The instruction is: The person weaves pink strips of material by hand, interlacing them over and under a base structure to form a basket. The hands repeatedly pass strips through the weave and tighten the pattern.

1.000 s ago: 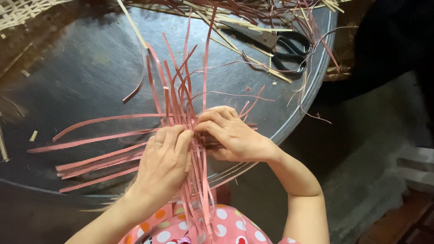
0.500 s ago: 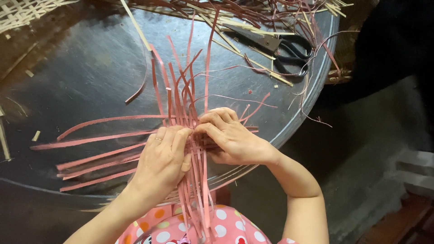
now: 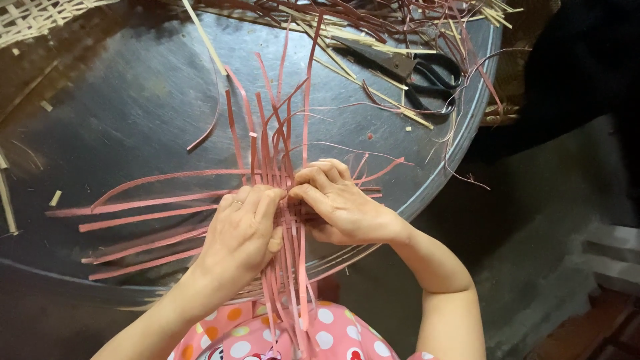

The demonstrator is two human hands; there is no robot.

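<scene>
At the near edge of the round dark table (image 3: 120,113), we weave pink strips (image 3: 283,167) that cross under our hands. Our left hand (image 3: 241,233) presses flat on the crossing, fingers together. Our right hand (image 3: 337,203) pinches a strip with its fingertips just beside it. Black scissors (image 3: 423,73) lie far behind, among loose strips (image 3: 373,27). A woven mat (image 3: 33,17) is at the far left.
</scene>
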